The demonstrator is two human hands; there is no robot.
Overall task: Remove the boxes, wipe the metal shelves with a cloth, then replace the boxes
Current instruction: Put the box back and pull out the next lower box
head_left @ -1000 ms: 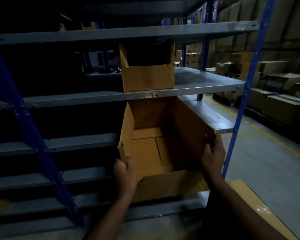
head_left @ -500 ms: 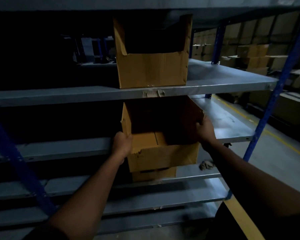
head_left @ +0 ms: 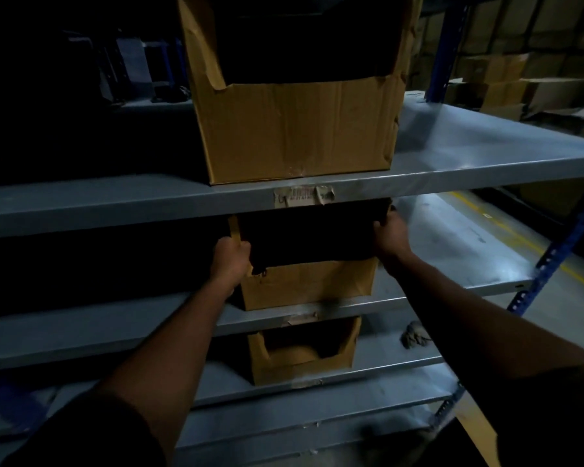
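Your left hand [head_left: 231, 261] is clenched on the left front corner of the middle box [head_left: 305, 284], fingers curled over its cut-down wall. Your right hand [head_left: 390, 235] presses the upper right edge, so the grip spans both sides. The box sits on the middle shelf [head_left: 81, 326], front face at the shelf lip, beneath the upper shelf [head_left: 115, 202]. Judged by its torn, creased board, it is light and soft-walled. Hold low at the corners, where cardboard is stiffest, not the thin rim. A cloth [head_left: 413, 337] lies on the shelf below.
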